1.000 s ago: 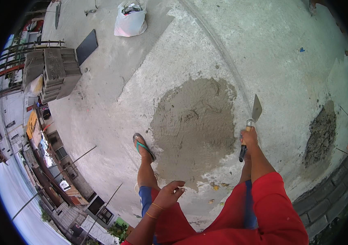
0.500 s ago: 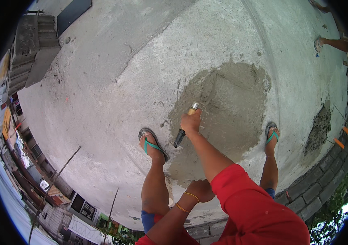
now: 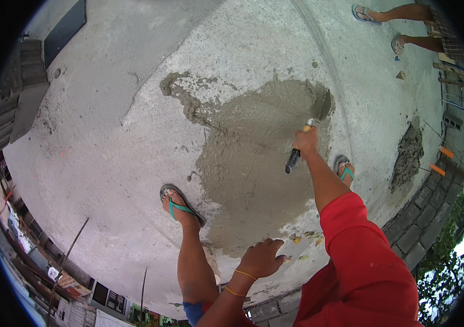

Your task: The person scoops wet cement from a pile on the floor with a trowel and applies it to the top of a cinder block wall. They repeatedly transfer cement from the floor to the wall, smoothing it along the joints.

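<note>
My right hand (image 3: 305,140) grips the wooden-and-black handle of a trowel (image 3: 292,161); the metal blade (image 3: 323,103) rests at the upper right edge of a wet grey mortar patch (image 3: 248,158). The patch has an irregular, streaked strip reaching up and left. My left hand (image 3: 262,257) hangs low over the patch's near end with its fingers apart and slightly bent, holding nothing. My sandaled feet stand either side of the mortar, the left foot (image 3: 180,204) at its left and the right (image 3: 344,170) at its right.
Another person's legs (image 3: 417,43) in sandals stand at upper right on the concrete surface (image 3: 90,163). A dark board (image 3: 63,30) and stacked grey blocks (image 3: 25,87) lie at upper left. A rough dark patch (image 3: 406,155), orange pieces (image 3: 437,169) and block edging (image 3: 414,229) line the right.
The trowel has swung to the mortar's upper right edge. The mortar now extends in a strip toward upper left. The other person's legs have come further into view.
</note>
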`<state>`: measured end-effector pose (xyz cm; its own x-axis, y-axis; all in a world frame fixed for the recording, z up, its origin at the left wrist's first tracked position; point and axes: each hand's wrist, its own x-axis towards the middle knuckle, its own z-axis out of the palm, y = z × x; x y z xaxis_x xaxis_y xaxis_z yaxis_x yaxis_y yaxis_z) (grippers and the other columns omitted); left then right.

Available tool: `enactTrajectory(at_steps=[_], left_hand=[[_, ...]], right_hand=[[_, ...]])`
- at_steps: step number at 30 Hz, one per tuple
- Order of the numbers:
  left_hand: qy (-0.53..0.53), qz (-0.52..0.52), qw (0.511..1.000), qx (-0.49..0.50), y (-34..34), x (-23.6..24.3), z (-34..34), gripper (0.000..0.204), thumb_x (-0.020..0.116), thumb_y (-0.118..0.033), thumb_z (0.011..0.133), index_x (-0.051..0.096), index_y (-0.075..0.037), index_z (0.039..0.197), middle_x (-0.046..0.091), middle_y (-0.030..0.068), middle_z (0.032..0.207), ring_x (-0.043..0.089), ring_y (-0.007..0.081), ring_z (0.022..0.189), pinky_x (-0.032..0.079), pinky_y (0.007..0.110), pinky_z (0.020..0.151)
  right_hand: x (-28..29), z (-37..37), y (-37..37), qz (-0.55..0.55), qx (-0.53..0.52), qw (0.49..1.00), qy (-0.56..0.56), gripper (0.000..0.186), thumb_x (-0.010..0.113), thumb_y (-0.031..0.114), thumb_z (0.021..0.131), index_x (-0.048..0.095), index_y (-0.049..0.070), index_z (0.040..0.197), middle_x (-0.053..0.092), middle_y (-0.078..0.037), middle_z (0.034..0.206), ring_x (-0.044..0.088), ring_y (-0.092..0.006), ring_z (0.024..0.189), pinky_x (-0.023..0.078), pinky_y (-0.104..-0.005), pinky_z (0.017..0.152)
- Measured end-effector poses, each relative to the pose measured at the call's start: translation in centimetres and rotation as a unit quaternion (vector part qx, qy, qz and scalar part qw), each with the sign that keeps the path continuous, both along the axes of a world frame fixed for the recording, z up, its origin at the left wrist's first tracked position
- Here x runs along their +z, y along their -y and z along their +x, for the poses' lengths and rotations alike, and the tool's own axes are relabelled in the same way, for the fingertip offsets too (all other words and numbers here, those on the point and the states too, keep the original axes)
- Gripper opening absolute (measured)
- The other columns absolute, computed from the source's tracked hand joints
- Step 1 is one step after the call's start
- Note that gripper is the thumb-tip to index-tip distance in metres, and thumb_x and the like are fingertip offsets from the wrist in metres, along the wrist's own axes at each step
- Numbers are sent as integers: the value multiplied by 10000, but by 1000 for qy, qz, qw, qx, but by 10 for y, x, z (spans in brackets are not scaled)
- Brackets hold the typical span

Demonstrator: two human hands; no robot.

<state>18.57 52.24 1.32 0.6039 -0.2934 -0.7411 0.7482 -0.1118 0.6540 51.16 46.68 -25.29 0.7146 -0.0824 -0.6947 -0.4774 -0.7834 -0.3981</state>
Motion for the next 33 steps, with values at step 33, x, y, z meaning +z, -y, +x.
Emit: enactTrajectory(at_steps=[33], left_hand=[[0,-14,985,172,-23,5,-21,531,645,-358,985,549,-99,1438,634,188,1317,626,404,1231,498,553,1026]], right_hand=[[70,-32,-366,-82,668,728,135,441,744,259,932,614,90,1318,751,-182,1144,723,-380,1078,565,-502,927]])
